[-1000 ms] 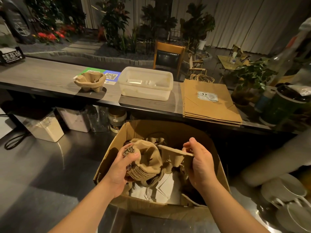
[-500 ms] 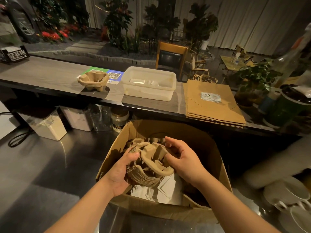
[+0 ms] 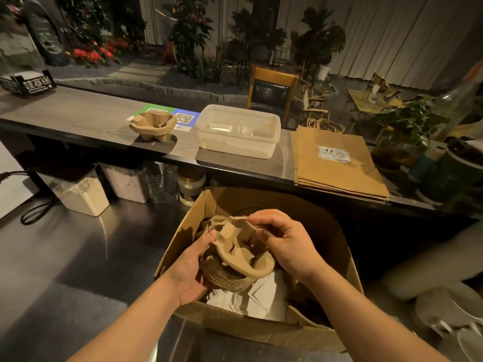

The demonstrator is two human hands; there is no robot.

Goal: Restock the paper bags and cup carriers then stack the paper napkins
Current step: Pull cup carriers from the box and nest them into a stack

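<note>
A: How far along does the restocking look?

B: Start with the counter (image 3: 78,118). On its right side a flat pile of paper bags (image 3: 337,163) lies with the handles at the far end, so I judge the bag part done or nearly so. I cannot tell whether more bags are in the box.

A: And the box?

B: The cardboard box (image 3: 261,333) stands open on the near steel surface, below the counter's edge. Inside it are white sheets (image 3: 261,296) at the bottom, possibly the napkins, though I can't say for sure.

A: The white tub?

B: The plastic tub (image 3: 237,131) sits mid-counter, between the bags and a small stack of cup carriers (image 3: 154,125) to its left. That stack is short, so the carrier part seems only begun.

A: What are the hands doing?

B: Both are over the box. The left hand (image 3: 188,270) grips a nested stack of carriers (image 3: 230,275) from the side and underneath. The right hand (image 3: 287,244) pinches the rim of the top carrier (image 3: 243,246), which sits tilted on the stack, seemingly being peeled off.

A: So what remains?

B: By my reading, getting these carriers up onto the counter beside the small stack, then the napkins, which look untouched.
</note>
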